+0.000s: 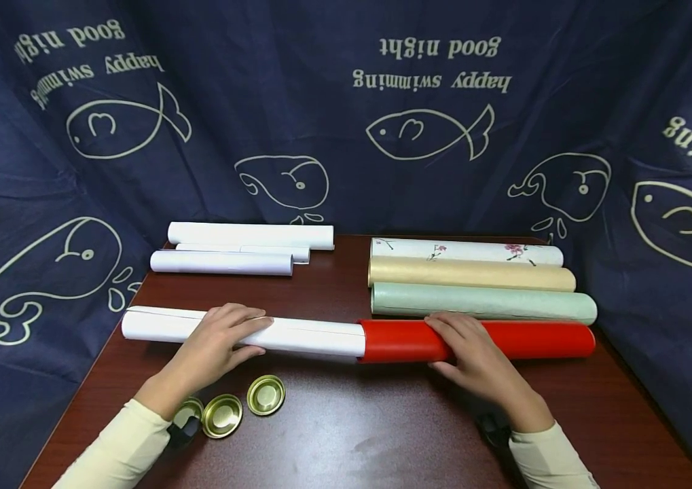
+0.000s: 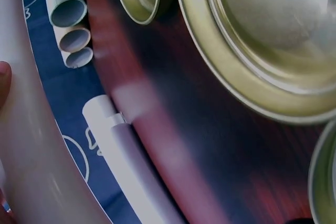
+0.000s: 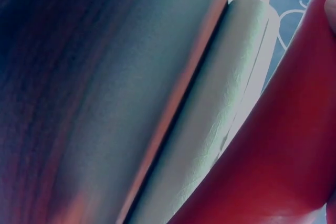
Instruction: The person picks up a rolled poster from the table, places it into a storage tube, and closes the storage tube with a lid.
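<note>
My left hand grips a white paper roll, fingers over its top and thumb along the near side. My right hand holds a red paper roll the same way, near its middle. The two rolls lie in one line across the table, and the red roll's left end meets the white roll's right end, its edge overlapping the white. In the left wrist view the white roll runs down the left side. The red roll fills the right of the right wrist view.
Behind the red roll lie a green roll, a beige roll and a flower-patterned roll. Several white rolls lie at the back left. Small gold dishes sit near my left wrist. A dark blue printed cloth hangs behind the table.
</note>
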`<move>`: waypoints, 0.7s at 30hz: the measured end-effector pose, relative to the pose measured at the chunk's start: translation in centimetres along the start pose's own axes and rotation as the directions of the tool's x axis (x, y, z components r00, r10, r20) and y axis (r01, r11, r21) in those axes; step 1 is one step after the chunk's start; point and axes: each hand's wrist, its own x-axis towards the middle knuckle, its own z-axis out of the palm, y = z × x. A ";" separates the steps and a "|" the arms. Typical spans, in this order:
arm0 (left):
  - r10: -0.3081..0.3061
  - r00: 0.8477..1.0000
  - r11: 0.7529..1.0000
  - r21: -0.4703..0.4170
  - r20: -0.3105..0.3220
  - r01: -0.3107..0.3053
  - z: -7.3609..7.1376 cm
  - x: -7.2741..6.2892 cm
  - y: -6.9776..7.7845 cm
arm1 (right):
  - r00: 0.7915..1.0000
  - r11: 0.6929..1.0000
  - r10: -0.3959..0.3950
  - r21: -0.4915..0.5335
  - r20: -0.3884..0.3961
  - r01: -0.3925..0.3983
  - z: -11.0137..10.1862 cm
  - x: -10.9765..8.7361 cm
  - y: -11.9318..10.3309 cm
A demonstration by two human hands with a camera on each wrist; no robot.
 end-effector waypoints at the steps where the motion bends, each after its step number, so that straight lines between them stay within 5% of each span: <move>1: 0.001 1.000 1.000 -0.001 0.000 -0.001 0.0 0.0 0.1 | 1.000 1.000 0.002 -0.001 0.000 -0.002 0.0 0.0 0.0; 21: 0.047 0.999 0.999 0.009 -0.028 -0.046 1.0 0.9 0.9 | 1.000 1.000 0.001 -0.004 -0.018 -0.001 0.4 0.2 -0.2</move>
